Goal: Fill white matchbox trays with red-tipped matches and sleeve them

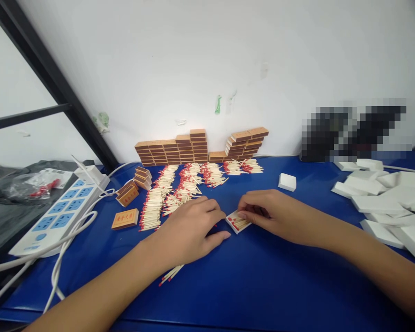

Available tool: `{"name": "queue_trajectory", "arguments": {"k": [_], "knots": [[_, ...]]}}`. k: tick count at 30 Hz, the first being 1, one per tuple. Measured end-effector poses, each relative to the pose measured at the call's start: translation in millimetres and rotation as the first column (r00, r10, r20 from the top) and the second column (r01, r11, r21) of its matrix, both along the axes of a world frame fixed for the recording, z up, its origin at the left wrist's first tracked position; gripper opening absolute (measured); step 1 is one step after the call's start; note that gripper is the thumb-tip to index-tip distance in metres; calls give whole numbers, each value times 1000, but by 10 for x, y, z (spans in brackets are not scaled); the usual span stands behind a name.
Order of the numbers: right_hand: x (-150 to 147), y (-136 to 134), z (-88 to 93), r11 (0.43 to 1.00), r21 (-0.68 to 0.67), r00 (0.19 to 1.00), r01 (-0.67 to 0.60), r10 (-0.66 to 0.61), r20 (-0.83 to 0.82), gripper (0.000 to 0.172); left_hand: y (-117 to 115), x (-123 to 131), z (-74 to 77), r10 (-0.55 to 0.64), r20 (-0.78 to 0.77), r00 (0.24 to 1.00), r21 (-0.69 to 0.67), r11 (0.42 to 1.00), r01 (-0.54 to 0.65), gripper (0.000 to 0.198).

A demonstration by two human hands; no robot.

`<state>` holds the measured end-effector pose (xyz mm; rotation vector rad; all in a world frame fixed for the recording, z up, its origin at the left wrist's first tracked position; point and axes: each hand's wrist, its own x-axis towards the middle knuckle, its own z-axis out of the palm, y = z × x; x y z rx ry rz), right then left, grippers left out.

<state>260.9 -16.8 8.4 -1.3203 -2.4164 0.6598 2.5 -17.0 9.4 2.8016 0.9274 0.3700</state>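
A small white matchbox tray (234, 229) with red-headed matches (242, 223) in it lies on the blue tabletop. My right hand (268, 211) is closed on the tray's right side, its thumb over the matches. Just left of the tray is my left hand (197, 226), palm down, with the thumb stretched apart from the fingers and nothing seen in it. Behind that hand, loose matches spread in long rows (152, 207) and smaller heaps (212, 174). A few stray matches (172, 274) lie below the left wrist.
Stacked brown matchboxes (173, 151) line the wall, with a second stack (245, 142) farther right. More boxes (125, 218) lie at left beside a power strip (55, 214) and white cables. White trays (380, 193) pile up at right; a single one (287, 181) sits apart.
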Motion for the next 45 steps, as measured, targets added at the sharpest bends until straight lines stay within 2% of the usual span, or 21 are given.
{"name": "queue_trajectory", "arguments": {"k": [21,28,36,45], "knots": [[-16,9,-7,1000,-9,999,22,-22,-38,28,31,1,-60,7,83,997,-17,1000,-6,23],[7,1,-28,1000,4,999,13,-13,-36,23,44,-5,-61,-9,91,996,-20,1000,10,22],[-4,-12,-26,1000,6,1000,17,-16,-22,29,76,-5,-98,-21,172,985,-12,1000,23,21],[-21,-11,-23,1000,-12,1000,19,-19,-17,24,23,31,-75,-3,206,979,-37,999,11,23]]}}
